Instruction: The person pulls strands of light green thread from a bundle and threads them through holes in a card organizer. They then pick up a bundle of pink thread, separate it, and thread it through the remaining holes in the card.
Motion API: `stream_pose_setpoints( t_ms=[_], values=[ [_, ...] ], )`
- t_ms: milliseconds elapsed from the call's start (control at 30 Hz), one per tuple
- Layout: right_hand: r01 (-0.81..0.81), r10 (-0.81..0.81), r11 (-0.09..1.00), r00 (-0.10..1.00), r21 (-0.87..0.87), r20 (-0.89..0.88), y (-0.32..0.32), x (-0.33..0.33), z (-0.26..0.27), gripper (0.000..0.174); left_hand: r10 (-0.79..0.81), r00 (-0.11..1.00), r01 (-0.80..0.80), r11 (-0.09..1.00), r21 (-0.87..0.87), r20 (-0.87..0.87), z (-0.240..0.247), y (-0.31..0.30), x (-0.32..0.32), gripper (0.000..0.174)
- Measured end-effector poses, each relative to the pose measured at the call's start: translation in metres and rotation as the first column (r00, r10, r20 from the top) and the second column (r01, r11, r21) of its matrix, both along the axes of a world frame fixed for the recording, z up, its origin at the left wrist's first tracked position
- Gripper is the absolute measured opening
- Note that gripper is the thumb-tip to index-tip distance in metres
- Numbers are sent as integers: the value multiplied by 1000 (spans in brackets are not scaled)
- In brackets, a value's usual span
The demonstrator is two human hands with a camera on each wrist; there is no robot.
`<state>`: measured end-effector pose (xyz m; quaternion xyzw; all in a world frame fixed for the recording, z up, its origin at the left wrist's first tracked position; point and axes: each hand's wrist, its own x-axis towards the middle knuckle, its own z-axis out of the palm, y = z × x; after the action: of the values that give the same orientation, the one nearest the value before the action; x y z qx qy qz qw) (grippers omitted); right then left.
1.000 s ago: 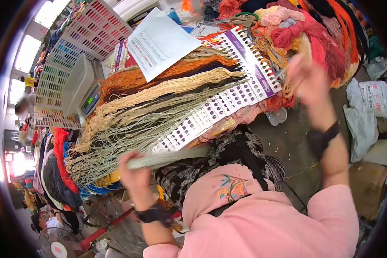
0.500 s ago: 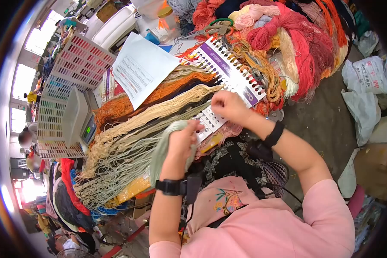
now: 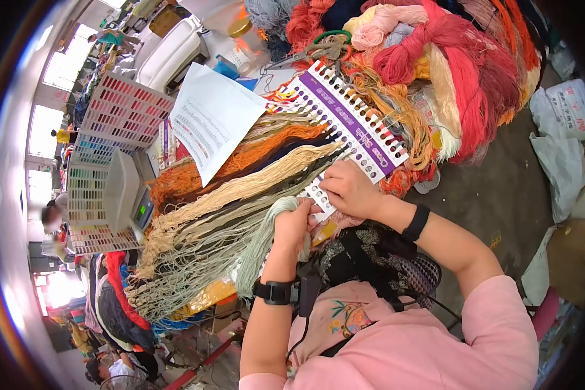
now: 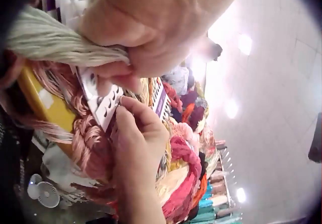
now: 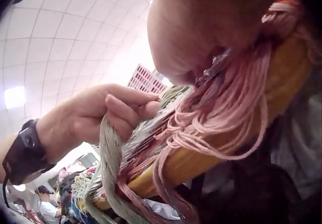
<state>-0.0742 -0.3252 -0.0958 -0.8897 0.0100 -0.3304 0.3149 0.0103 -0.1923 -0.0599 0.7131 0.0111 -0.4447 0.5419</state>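
Observation:
My left hand [image 3: 292, 226] grips a pale green thread skein [image 3: 259, 247], which hangs down from it over the ends of other threads. Beside it, my right hand [image 3: 348, 188] bends over a white punched thread card [image 3: 370, 170] with a purple band. In the left wrist view, the right thumb and forefinger pinch the card's edge at a hole [image 4: 119, 99]. Fingers of the left hand sit close by, at the same card strip. Hanks of beige thread [image 3: 253, 174], orange and olive run from the card's holes across the table. Pink thread [image 5: 221, 133] hangs below the right hand.
Behind the card lie scissors [image 3: 331, 49] and a heap of red and pink yarn [image 3: 429, 58]. A printed sheet [image 3: 218, 120] covers part of the threads. To the left stand a scale [image 3: 140, 208] and a colour chart [image 3: 104, 162]. White bags [image 3: 559, 149] lie at the right.
The right hand has come from the far right to the card. The left hand has brought the green skein up beside it, and both hands are now close together.

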Motion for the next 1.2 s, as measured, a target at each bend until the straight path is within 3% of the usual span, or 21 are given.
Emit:
stream_pose_setpoints(
  t_ms=[133,167,267,300,400,500,600,633,667,733,800,833,900,967,1033,1067,1100,1167,1200],
  values=[
    [-19,19,999,1000,-49,2,1,-7,11,17,-3,994,-11,992,-126,-111,10,-5,2,7],
    [-23,23,999,1000,-47,-14,3,-9,12,23,56,988,-76,988,-137,-145,12,-7,-1,6],
    [-54,52,998,997,-32,-56,0,-9,9,22,73,978,-120,963,-239,-197,2,-12,-5,10],
    [-70,70,997,997,17,-38,-3,-7,6,23,81,978,-132,955,-265,-195,2,-14,-6,9],
    [-86,92,992,994,90,-62,-5,-5,4,26,133,979,-151,982,-111,-153,-5,-19,-6,6],
    [-50,59,989,996,138,-61,-2,-5,11,27,177,982,-188,959,-214,-70,-6,-15,-9,3],
    [-50,54,986,998,158,-17,-2,-4,5,16,218,838,-472,748,-466,-500,1,8,5,4],
    [-64,69,984,997,168,-23,-3,-4,4,14,193,724,-586,679,-443,-662,10,12,10,10],
    [-86,93,981,995,174,-31,-4,-4,3,12,-34,649,-608,576,-546,-760,17,16,11,13],
    [-133,153,876,988,463,-6,-5,-3,-1,7,-203,676,-485,601,-635,-709,18,16,14,15],
    [-167,199,691,979,703,37,-8,0,2,6,-174,836,-125,862,-490,-520,2,4,11,17],
    [-132,274,511,962,849,-15,-11,-5,8,14,-198,890,48,937,-347,-410,-3,0,8,18],
    [-138,197,743,980,655,-18,-11,-4,10,14,-191,973,160,961,-227,-126,9,3,6,18],
    [-149,186,891,981,429,-45,-13,-1,9,21,-225,968,226,974,-4,111,46,23,12,14],
    [-113,154,928,984,355,-87,-10,-2,12,27,-53,994,52,999,8,100,82,81,48,17],
    [-101,140,943,985,318,-103,-8,0,14,30,244,966,-208,931,-301,86,83,124,73,13],
    [-86,119,958,987,272,-110,-8,1,10,29,403,905,-416,779,-470,-135,70,191,125,8],
    [-72,100,972,988,223,-114,-6,1,8,27,581,790,-556,544,-628,-197,49,310,178,14],
    [-64,88,979,990,196,-114,-6,1,9,26,628,761,-586,554,-592,-166,59,311,168,17]
  ],
)
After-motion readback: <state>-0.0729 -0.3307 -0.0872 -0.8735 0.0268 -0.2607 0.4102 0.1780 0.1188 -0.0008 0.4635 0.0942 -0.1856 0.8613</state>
